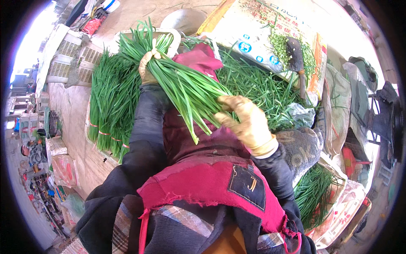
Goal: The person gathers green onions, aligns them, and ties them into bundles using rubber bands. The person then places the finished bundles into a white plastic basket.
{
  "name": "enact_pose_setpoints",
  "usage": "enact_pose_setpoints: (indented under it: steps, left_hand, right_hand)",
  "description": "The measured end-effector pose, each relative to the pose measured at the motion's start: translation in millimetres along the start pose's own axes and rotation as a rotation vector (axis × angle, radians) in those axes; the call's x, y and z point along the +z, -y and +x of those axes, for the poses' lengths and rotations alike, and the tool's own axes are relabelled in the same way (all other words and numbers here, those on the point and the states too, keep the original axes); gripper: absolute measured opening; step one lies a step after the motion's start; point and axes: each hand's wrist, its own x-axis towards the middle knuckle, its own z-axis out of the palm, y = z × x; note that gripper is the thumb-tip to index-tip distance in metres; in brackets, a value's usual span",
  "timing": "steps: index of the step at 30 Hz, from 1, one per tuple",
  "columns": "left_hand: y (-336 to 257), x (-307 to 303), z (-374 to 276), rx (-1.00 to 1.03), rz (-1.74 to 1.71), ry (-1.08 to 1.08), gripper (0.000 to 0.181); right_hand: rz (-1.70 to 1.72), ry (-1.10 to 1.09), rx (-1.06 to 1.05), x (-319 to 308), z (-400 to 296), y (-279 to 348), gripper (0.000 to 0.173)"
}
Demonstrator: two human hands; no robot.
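Observation:
My left hand (146, 69), in a tan glove, grips a bunch of long green leaves (187, 85), probably garlic chives, near its upper left part. The bunch slants across my lap, over the maroon apron (193, 139), and its loose ends fan out to the lower right. At those ends is my right hand (249, 122), also gloved, with thumb and fingers spread. Its fingertips touch or nearly touch the leaves. Left of my left arm, bundles of chives (111, 104) tied with pink bands lie side by side in a pale crate (87, 127).
Loose leaves (253, 82) are heaped beyond my lap. Above them a cleaver (295, 55) rests on a printed sack (234, 28) among chopped green bits. A metal basin (184, 20) stands at the back. More chives (314, 193) fill a crate at the lower right. White crates (68, 62) stand left.

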Motion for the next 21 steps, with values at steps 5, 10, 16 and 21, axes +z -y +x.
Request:
enact_pose_setpoints:
  steps: [5, 10, 16, 21]
  left_hand:
    - [5, 9, -4, 0.179, 0.380, -0.149, 0.035]
    - [14, 31, -7, 0.189, 0.312, -0.138, 0.026]
    - [28, 50, -13, 0.201, 0.425, -0.221, 0.020]
    - [25, 56, -15, 0.187, 0.422, -0.197, 0.022]
  right_hand:
    - [-0.505, 0.133, 0.068, 23, -15, -11, 0.020]
    - [-0.603, -0.132, 0.127, 0, -49, -75, 0.019]
    - [0.278, -0.194, 0.345, -9, -16, -15, 0.023]
    - [-0.082, -0.065, -0.162, 26, 17, 15, 0.033]
